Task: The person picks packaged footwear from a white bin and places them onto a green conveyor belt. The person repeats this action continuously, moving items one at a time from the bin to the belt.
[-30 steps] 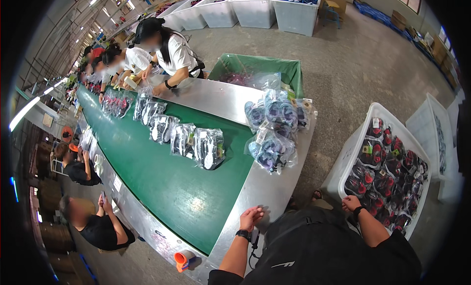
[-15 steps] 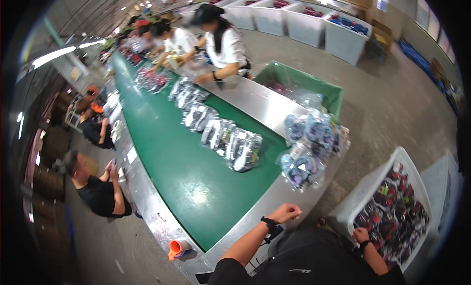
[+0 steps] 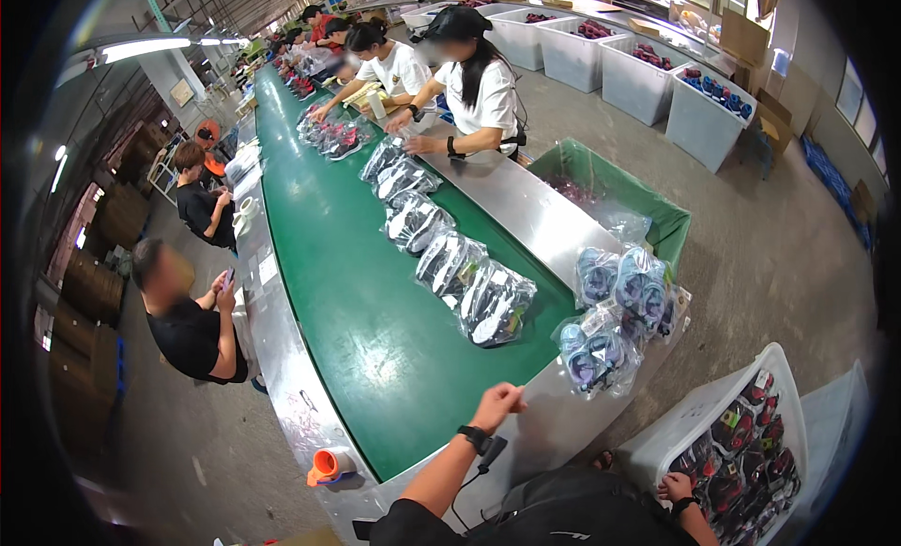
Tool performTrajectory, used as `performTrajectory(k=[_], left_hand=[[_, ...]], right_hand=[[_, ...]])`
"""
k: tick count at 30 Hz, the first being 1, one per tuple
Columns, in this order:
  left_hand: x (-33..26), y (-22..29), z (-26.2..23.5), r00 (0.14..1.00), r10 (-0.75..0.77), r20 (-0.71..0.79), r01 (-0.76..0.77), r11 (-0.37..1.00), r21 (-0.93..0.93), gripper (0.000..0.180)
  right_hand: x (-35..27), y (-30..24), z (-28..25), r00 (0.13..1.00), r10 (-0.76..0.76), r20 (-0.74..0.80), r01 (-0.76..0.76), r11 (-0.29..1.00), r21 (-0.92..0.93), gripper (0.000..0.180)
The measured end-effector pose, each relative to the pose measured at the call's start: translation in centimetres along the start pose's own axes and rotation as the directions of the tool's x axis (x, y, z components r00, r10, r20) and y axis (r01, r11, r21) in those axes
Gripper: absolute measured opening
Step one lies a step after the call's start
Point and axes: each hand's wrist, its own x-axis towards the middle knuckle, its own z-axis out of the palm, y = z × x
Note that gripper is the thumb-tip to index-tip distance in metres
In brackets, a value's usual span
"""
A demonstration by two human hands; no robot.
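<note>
- Currently hands well apart. Clock centred on the worker, 12 = straight ahead.
- Left hand (image 3: pixel 497 407): 11 o'clock, by the metal ledge (image 3: pixel 563 424) at the belt end, fingers curled in. Can't tell if they pinch anything.
- Right hand (image 3: pixel 674 488): between 2 and 3 o'clock, at the near side of the white bin (image 3: pixel 690 424), fingers bent. Can't tell if it grips the rim.
- Bin sits at 2 o'clock, loaded with bagged red-and-black shoes (image 3: pixel 737 452).
- Bagged blue shoes (image 3: pixel 601 353): piled on the ledge between 12 and 1.
- Green belt (image 3: pixel 375 358): 11 o'clock, with a row of bagged black-and-white shoes (image 3: pixel 497 302) along it.
- 2 people in white shirts between 11 and 12, beside the belt.
- Person in black (image 3: pixel 192 335): 10 o'clock, holding a phone (image 3: pixel 228 279).
</note>
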Motion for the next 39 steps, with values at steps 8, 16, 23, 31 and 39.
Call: performTrajectory(k=[8,16,23,31,39], left_hand=[[4.1,3.1,-5.3,0.858,0.135,-0.496,-0.167,0.986,-0.021,0.056],[14.7,4.4,-7.1,0.726,0.586,-0.361,-0.09,0.601,0.794,0.051],[22.3,6.7,-7.4,0.788,0.402,-0.467,0.2,0.549,0.811,0.064],[23.2,5.0,-11.9,0.927,0.051,-0.372,0.229,0.707,0.669,0.085],[7.7,-0.2,-4.5,0.744,0.484,-0.46,-0.211,0.824,0.526,0.072]], right_hand=[[-0.8,-1.9,1.1,0.999,0.029,0.033,-0.03,0.999,0.023,0.008],[-2.8,-1.5,-0.2,0.997,-0.002,-0.078,-0.002,0.998,-0.057,0.026],[-6.3,-0.6,-0.5,0.982,0.05,-0.184,-0.064,0.995,-0.071,0.024],[-8.4,1.7,0.0,0.974,0.103,-0.203,-0.107,0.994,-0.011,0.021],[-7.2,-0.5,2.2,0.99,-0.062,-0.13,0.046,0.992,-0.117,0.012]])
